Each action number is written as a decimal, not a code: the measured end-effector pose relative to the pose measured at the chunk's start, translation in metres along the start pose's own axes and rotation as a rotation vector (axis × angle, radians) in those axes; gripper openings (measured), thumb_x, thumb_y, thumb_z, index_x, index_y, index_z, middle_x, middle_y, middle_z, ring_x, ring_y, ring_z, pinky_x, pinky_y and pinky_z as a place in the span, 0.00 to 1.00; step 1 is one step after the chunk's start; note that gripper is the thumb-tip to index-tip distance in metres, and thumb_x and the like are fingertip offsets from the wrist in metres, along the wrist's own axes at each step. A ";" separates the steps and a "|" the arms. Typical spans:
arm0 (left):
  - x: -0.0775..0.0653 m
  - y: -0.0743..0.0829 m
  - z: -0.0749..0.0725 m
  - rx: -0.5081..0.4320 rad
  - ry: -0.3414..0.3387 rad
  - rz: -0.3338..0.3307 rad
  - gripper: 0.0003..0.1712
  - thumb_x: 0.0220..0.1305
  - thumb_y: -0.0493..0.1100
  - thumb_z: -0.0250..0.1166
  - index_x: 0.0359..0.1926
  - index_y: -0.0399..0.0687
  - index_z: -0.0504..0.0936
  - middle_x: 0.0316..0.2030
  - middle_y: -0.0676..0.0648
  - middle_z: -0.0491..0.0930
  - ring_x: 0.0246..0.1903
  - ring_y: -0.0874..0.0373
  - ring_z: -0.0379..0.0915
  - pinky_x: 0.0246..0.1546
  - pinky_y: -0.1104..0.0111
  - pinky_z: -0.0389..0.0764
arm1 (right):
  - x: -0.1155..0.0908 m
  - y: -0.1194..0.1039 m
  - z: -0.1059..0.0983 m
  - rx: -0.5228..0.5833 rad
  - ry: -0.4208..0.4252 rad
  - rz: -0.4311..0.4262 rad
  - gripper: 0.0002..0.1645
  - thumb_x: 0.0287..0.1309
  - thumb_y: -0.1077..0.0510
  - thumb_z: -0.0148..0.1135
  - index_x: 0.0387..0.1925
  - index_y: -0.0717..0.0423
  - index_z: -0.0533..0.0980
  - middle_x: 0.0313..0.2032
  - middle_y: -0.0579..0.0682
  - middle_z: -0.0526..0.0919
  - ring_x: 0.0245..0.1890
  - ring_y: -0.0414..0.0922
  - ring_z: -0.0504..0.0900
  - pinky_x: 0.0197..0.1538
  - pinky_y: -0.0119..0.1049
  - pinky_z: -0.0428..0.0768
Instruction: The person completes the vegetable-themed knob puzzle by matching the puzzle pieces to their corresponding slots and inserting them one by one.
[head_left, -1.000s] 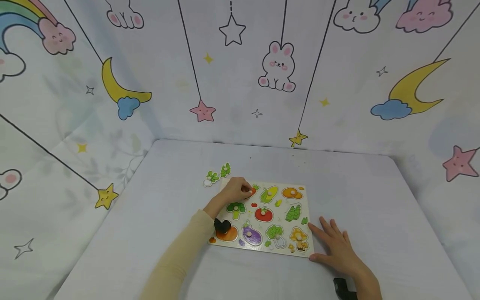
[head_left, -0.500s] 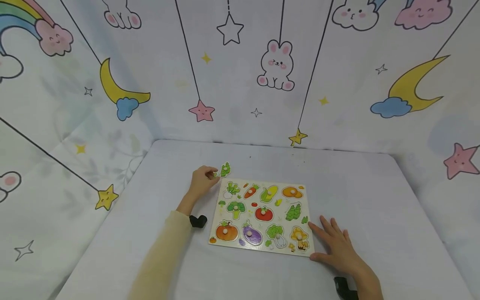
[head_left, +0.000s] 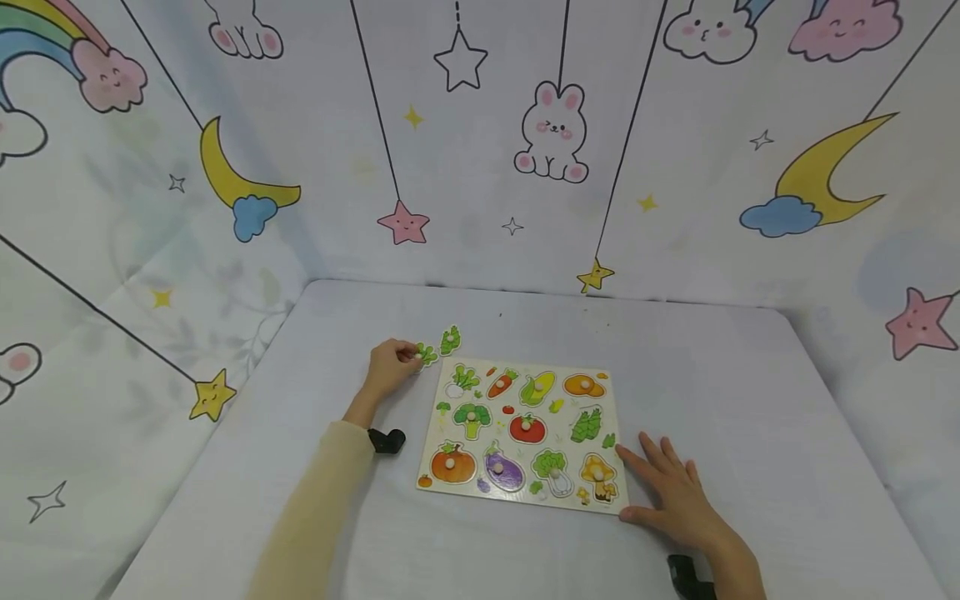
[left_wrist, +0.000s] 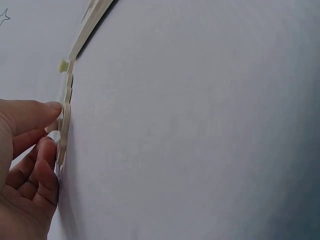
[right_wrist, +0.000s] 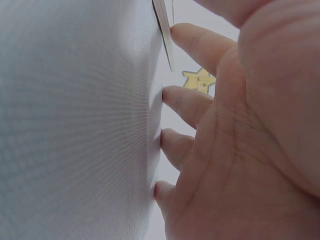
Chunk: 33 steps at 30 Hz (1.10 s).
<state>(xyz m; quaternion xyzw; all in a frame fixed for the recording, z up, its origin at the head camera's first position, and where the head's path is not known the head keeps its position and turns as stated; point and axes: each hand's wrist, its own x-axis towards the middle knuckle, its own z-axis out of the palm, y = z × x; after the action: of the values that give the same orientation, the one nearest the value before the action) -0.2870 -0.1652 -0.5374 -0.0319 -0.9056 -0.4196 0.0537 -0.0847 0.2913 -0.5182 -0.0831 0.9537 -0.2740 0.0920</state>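
In the head view, my left hand (head_left: pixel 392 367) pinches the knob of a turnip puzzle piece (head_left: pixel 427 354) with green leaves, just off the far left corner of the vegetable puzzle board (head_left: pixel 491 492). The left wrist view shows thumb and finger at the knob and the edge of the wooden turnip piece (left_wrist: pixel 65 132); it lies on or very close to the cloth. My right hand (head_left: pixel 678 496) lies spread on the table, its index finger and thumb touching the board's right edge. A loose green asparagus piece (head_left: pixel 450 340) lies beside the turnip piece.
Knobbed pieces such as the carrot (head_left: pixel 502 383), tomato (head_left: pixel 528 428) and eggplant (head_left: pixel 503 468) sit in the board. The turnip picture (head_left: pixel 462 382) and asparagus picture (head_left: pixel 587 425) show no knobs. White cloth covers the table (head_left: pixel 697 375); a patterned curtain (head_left: pixel 480 167) stands behind.
My left hand has left the carrot piece and moved left off the board to the turnip piece, shifting slightly further left in the last half second. My right hand has stayed put.
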 end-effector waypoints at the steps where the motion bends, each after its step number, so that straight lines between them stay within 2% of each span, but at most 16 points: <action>1: 0.000 0.000 0.001 0.003 -0.001 -0.003 0.12 0.56 0.36 0.68 0.41 0.34 0.85 0.35 0.39 0.82 0.34 0.52 0.76 0.36 0.68 0.74 | 0.000 0.000 0.000 0.001 0.001 -0.001 0.56 0.34 0.37 0.76 0.68 0.46 0.68 0.73 0.67 0.52 0.73 0.71 0.42 0.64 0.76 0.39; 6: 0.002 0.002 0.004 -0.003 0.002 -0.031 0.10 0.58 0.37 0.67 0.40 0.35 0.86 0.33 0.39 0.84 0.32 0.51 0.77 0.33 0.69 0.74 | 0.000 -0.001 -0.001 0.006 0.005 -0.001 0.56 0.33 0.37 0.76 0.68 0.47 0.68 0.73 0.67 0.53 0.73 0.70 0.42 0.63 0.76 0.38; 12: 0.002 0.002 0.005 0.009 0.006 -0.059 0.10 0.59 0.38 0.67 0.39 0.36 0.87 0.34 0.39 0.85 0.34 0.50 0.79 0.33 0.69 0.77 | -0.001 -0.002 -0.001 0.013 0.001 0.003 0.56 0.33 0.37 0.76 0.68 0.47 0.68 0.73 0.68 0.53 0.73 0.71 0.42 0.63 0.76 0.38; 21: -0.004 0.005 -0.001 -0.020 0.016 -0.098 0.11 0.58 0.38 0.69 0.41 0.35 0.87 0.36 0.38 0.85 0.35 0.50 0.79 0.33 0.68 0.77 | 0.001 -0.003 0.001 0.000 -0.001 0.010 0.56 0.33 0.37 0.76 0.68 0.46 0.68 0.73 0.67 0.53 0.73 0.70 0.42 0.64 0.75 0.38; 25: -0.006 0.010 -0.004 -0.020 0.017 -0.064 0.11 0.58 0.37 0.69 0.40 0.35 0.87 0.35 0.38 0.85 0.34 0.51 0.79 0.33 0.69 0.77 | 0.001 -0.002 0.001 -0.013 0.003 0.008 0.56 0.33 0.37 0.76 0.68 0.46 0.68 0.73 0.67 0.53 0.73 0.70 0.42 0.64 0.76 0.39; 33: -0.010 0.031 -0.001 -0.049 -0.009 0.058 0.08 0.56 0.36 0.69 0.37 0.36 0.87 0.32 0.39 0.84 0.31 0.53 0.78 0.30 0.72 0.75 | 0.000 -0.003 0.000 -0.001 0.005 0.013 0.56 0.33 0.38 0.77 0.68 0.46 0.68 0.73 0.67 0.53 0.73 0.70 0.42 0.64 0.76 0.38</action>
<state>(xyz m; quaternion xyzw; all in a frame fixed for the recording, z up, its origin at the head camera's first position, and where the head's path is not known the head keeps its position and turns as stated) -0.2743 -0.1458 -0.5143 -0.0613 -0.8939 -0.4399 0.0609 -0.0840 0.2887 -0.5167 -0.0764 0.9546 -0.2731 0.0916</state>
